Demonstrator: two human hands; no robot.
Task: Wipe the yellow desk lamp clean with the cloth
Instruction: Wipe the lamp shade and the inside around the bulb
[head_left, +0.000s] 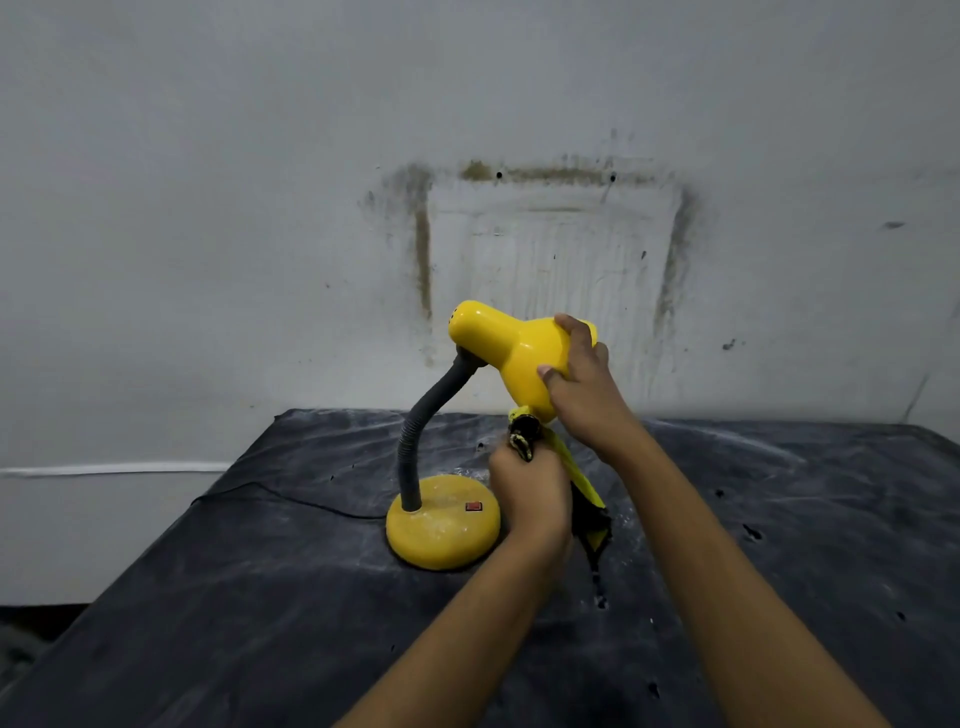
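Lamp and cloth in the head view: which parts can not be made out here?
- Shade opening and bulb: head view, turned away and covered by the right hand.
- Cloth middle: head view, wrapped inside the left hand.
- Cord end: head view, drops behind the table edge.
- Red switch position: head view, too small.

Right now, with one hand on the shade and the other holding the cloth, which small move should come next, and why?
Probably raise the left hand so the cloth presses on the lamp shade. The right hand grips the shade steady, and the bunched cloth sits just under its lower edge.
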